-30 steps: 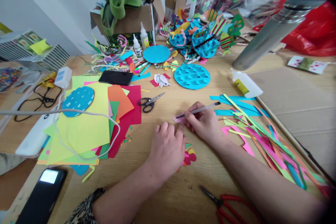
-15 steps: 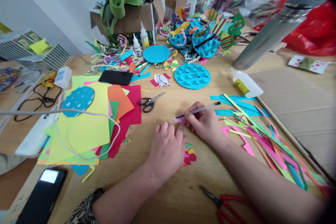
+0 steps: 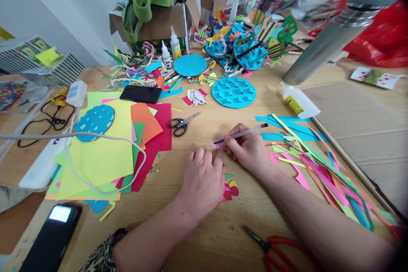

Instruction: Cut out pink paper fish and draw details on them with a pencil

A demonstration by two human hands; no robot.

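My right hand [image 3: 247, 148] is closed around a pen [image 3: 250, 131], whose tip points down at a small pink paper piece [image 3: 217, 143] on the wooden table. Beside it my left hand [image 3: 204, 178] rests with its fingers curled, the index fingertip by the pink piece's lower edge. Whether those fingers hold anything is hidden. Small red, yellow and green paper cut-outs [image 3: 231, 190] lie just right of my left hand. Black-handled scissors [image 3: 180, 126] lie beyond my hands.
Coloured sheets [image 3: 105, 157] and a cable cover the left. Paper strips [image 3: 318, 161], a glue bottle [image 3: 299, 101] and a steel flask [image 3: 328, 38] stand or lie on the right. Red-handled scissors [image 3: 280, 250] are near the front. Blue discs [image 3: 233, 92] lie behind.
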